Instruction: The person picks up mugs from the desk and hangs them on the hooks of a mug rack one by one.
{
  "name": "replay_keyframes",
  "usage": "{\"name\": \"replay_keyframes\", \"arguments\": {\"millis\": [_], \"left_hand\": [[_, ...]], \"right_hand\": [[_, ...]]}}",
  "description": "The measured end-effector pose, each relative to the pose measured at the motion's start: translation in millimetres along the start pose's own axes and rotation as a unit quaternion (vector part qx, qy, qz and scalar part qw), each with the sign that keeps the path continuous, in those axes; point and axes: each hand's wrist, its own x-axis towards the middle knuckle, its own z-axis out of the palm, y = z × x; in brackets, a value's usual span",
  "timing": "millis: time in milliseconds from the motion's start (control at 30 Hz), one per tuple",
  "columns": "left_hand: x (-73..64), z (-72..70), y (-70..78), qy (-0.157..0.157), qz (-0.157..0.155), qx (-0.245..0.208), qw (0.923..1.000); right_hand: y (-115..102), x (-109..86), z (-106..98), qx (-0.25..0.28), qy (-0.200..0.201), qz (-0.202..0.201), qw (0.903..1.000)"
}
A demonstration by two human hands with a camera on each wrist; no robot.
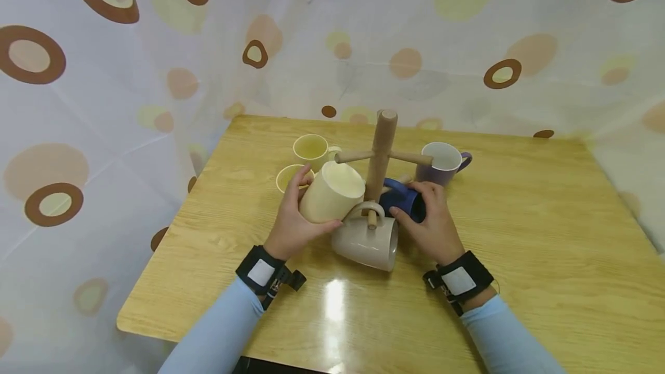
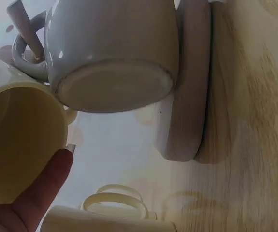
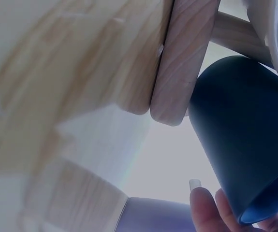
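Observation:
My left hand [image 1: 293, 218] grips a cream mug [image 1: 332, 195] around its body, left of the wooden mug tree [image 1: 381, 154]. The mug is tilted, its base facing up in the head view; its mouth shows in the left wrist view. My right hand [image 1: 433, 227] holds a blue mug [image 1: 418, 206] near the rim, thumb on one side and fingers on the other. This mug lies on its side close to the post, handle upward. A greyish-white mug [image 1: 363, 244] hangs sideways by its handle from a front peg [image 1: 372, 221], between both hands.
Two yellow mugs [image 1: 310, 146] stand behind the left hand, one partly hidden by it. A purple mug [image 1: 441, 160] with a white inside stands back right. The tree's upper pegs [image 1: 410, 157] stick out left and right. A patterned curtain [image 1: 405, 27] borders the wooden table [image 1: 545, 235].

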Motion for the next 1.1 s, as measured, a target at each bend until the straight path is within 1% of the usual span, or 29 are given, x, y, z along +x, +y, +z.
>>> {"name": "replay_keyframes", "arguments": {"millis": [33, 167, 267, 333, 433, 567, 667, 733, 833, 967, 1100], "left_hand": [[-0.5, -0.6, 4.2, -0.008, 0.007, 0.009, 0.9999], [0.4, -3.0, 4.4, -0.027, 0.036, 0.063, 0.9969], [3.7, -2.6, -8.5, -0.046, 0.05, 0.094, 0.9933], [5.5, -1.2, -19.8, -0.057, 0.053, 0.102, 0.9917], [6.5, 1.0, -34.6, -0.059, 0.051, 0.113, 0.9905], [7.2, 3.0, -43.7, -0.054, 0.046, 0.113, 0.991], [7.5, 4.4, -48.3, -0.058, 0.048, 0.121, 0.9897], [7.8, 5.1, -51.1, -0.064, 0.05, 0.139, 0.987], [9.1, 5.8, -53.8, -0.069, 0.066, 0.169, 0.981], [12.6, 4.3, -54.1, -0.058, 0.101, 0.211, 0.9706], [13.0, 0.1, -54.9, -0.047, 0.119, 0.24, 0.9623]], "right_hand": [[0, 0.6, 0, 0.0, 0.001, -0.002, 1.0], [-1, 2.2, -1, -0.001, -0.002, -0.003, 1.0], [-1, 2.7, -3, -0.005, -0.009, 0.001, 0.9999], [0, 3.2, -4, -0.006, -0.014, 0.002, 0.9999], [1, 5.1, -6, -0.004, -0.024, -0.001, 0.9997], [2, 7.6, -8, -0.004, -0.034, -0.008, 0.9994], [3, 5.9, -10, -0.004, -0.04, -0.004, 0.9992], [3, 4.1, -11, -0.002, -0.044, 0.0, 0.999], [4, 3.0, -12, 0.001, -0.043, -0.004, 0.999], [4, 5.6, -12, 0.004, -0.039, -0.013, 0.9992], [3, 11.3, -11, -0.002, -0.041, -0.024, 0.9989]]}}
